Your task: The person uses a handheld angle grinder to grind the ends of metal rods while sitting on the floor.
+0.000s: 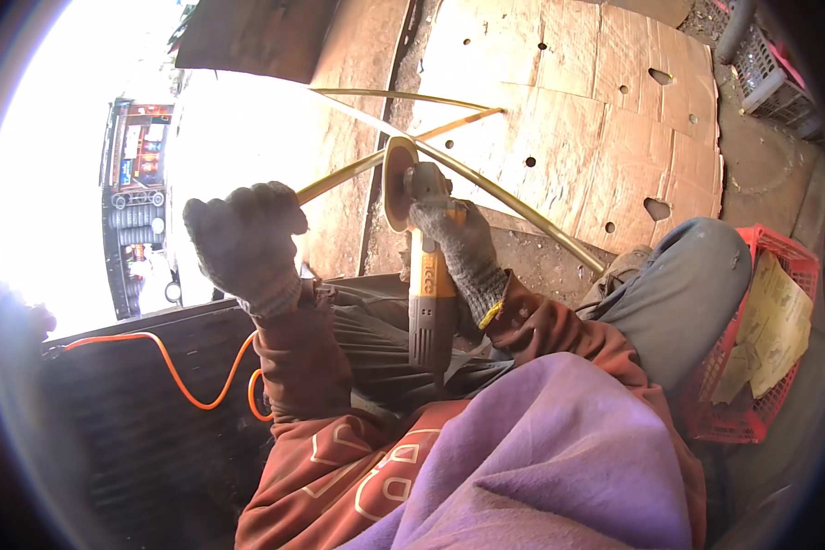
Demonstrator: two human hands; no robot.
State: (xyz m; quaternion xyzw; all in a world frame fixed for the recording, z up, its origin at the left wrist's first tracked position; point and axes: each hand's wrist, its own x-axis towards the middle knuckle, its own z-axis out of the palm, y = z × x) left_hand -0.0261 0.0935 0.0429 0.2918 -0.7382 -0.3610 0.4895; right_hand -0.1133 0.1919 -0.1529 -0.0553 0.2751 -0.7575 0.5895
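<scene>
A: In the head view, what could go wrong from here?

B: In my judgement, the thin, round, brown disc of the yellow-and-dark-grey angle grinder could catch and kick. The cause would be the slim, straight, gold-coloured metal bar turning or bending, because I see only one hand that holds it.

A: Is there some other risk?

B: Perhaps the loose, soft purple cloth over the chest. If the person leans forward, its folds could come near the disc. Sparks, if there are any, might also mark the flat brown cardboard sheet with holes.

A: How are the hands gripping?

B: The left hand, in a grey knitted glove, is closed in a fist around the near end of the bar. The right hand, in a similar glove, is wrapped around the upper body of the grinder, just below its head.

A: And where does the bar lie, compared with the grips?

B: It leaves the left fist on the thumb side and goes up to the right, passing behind the disc. Beyond the disc, it crosses the long gold-coloured metal bar. The right hand is beside the disc, apart from the bar. Whether the disc touches the metal, I cannot tell.
</scene>
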